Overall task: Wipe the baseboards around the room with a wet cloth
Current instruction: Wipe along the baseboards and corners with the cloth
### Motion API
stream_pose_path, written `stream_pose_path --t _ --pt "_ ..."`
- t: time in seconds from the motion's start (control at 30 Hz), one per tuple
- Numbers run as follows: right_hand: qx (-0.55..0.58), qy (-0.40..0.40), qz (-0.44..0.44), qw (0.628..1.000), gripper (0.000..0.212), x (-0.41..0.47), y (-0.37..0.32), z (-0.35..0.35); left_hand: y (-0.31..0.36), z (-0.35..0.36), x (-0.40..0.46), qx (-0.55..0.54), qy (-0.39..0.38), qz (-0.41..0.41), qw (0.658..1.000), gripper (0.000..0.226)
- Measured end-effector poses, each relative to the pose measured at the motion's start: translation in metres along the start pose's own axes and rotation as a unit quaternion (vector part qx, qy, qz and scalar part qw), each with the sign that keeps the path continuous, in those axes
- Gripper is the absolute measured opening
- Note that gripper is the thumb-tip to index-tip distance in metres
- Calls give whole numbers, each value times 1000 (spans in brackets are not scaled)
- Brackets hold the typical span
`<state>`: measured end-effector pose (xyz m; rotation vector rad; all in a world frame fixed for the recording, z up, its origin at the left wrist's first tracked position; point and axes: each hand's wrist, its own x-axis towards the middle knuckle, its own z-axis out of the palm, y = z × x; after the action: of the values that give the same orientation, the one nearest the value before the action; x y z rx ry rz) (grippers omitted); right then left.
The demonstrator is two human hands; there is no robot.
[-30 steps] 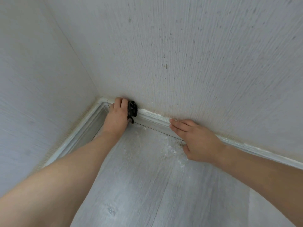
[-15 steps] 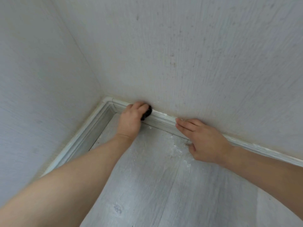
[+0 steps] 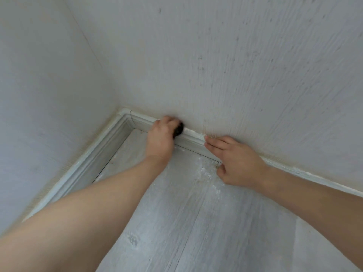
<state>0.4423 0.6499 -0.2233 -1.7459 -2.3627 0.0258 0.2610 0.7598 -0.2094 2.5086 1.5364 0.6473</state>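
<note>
A white baseboard (image 3: 193, 139) runs along the foot of the far wall and meets a second baseboard (image 3: 82, 163) along the left wall at the room's corner. My left hand (image 3: 160, 140) grips a small dark cloth (image 3: 178, 130) and presses it on the top of the far baseboard, a little right of the corner. Most of the cloth is hidden under my fingers. My right hand (image 3: 235, 161) lies further right with straight fingers flat against the same baseboard, thumb down at the floor.
The floor (image 3: 176, 222) is grey wood-look laminate with white dust specks (image 3: 204, 171) near my right hand. Textured pale walls (image 3: 235, 65) rise on the far side and the left, with brownish marks just above the baseboard.
My left hand has slid the cloth to the right along the far baseboard, away from the corner. My right hand has stayed flat on the baseboard.
</note>
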Motion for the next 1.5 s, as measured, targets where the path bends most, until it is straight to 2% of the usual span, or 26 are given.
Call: stream_pose_path --t 0.2,0.33,0.53,0.7,0.83,0.97,1.1,1.23,1.37,1.43,1.5 --pt "1 -23 6 1000 66 1 -1 -4 -12 -10 7 26 -61 58 996 43" --pt "-5 -16 3 1000 63 1 -1 -3 -40 -13 24 33 -3 -57 998 38" --pt "-6 -7 9 1000 64 0 -1 -1 -27 0 20 16 43 -110 993 37" --pt "-4 -17 14 1000 63 -1 -4 -1 10 11 -2 -24 29 -47 998 28" --pt "-1 -24 15 1000 63 0 -5 -1 -6 3 2 -41 4 -20 999 33" --pt "1 -12 14 1000 64 0 -6 -1 -18 2 14 -38 51 -109 992 37" --pt "0 -1 11 1000 65 0 -5 0 -7 7 15 -31 59 -154 986 39" --pt "1 -5 5 1000 65 -1 -2 1 30 15 -7 -50 24 -50 997 31" --pt "-18 -2 -4 1000 64 -1 -2 0 23 6 -5 -39 -16 -9 999 35" --pt "-30 11 -8 999 60 -1 -1 0 6 0 2 -33 -17 -24 999 36" --pt "-39 22 -24 999 59 -2 2 0 -5 -4 10 -31 15 -80 996 37"
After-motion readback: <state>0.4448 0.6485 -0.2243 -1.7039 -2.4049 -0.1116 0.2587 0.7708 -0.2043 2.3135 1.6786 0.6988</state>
